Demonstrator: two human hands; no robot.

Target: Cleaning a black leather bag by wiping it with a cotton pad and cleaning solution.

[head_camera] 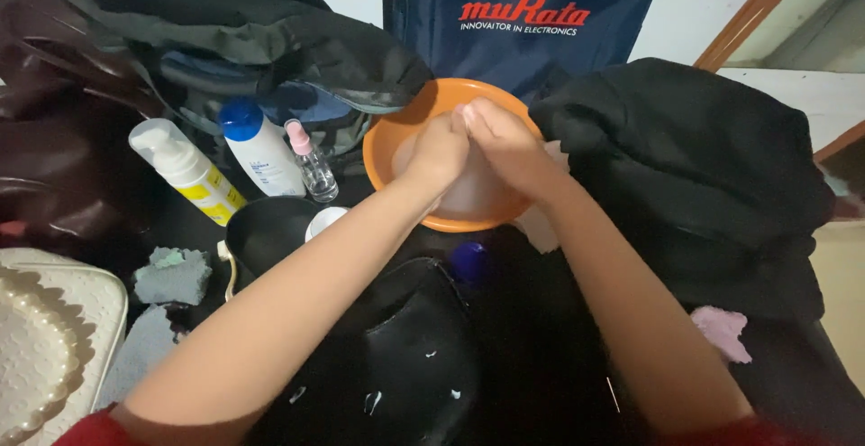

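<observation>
While both my hands are pressed together over the orange bowl (389, 144), I judge the work to be somewhere in the middle: something pale and wet-looking, a cloth (468, 189) as far as I can tell, sits in the bowl under my palms, and the black bag (410, 365) right below me at six o'clock bears small white flecks. My left hand (439, 150) is curled into a fist and my right hand (505, 144) lies against it from the three o'clock side, fingers (478, 120) closed together. Whether they pinch the cloth I cannot tell, since the hands hide it. The cloth lies just beneath and slightly toward six o'clock of my knuckles, inside the bowl. A pale scrap (539, 225) hangs over the rim at five o'clock. At nine o'clock of the bowl stand a small spray bottle (313, 162), a blue-capped white bottle (259, 147) and a pump bottle (185, 171).
</observation>
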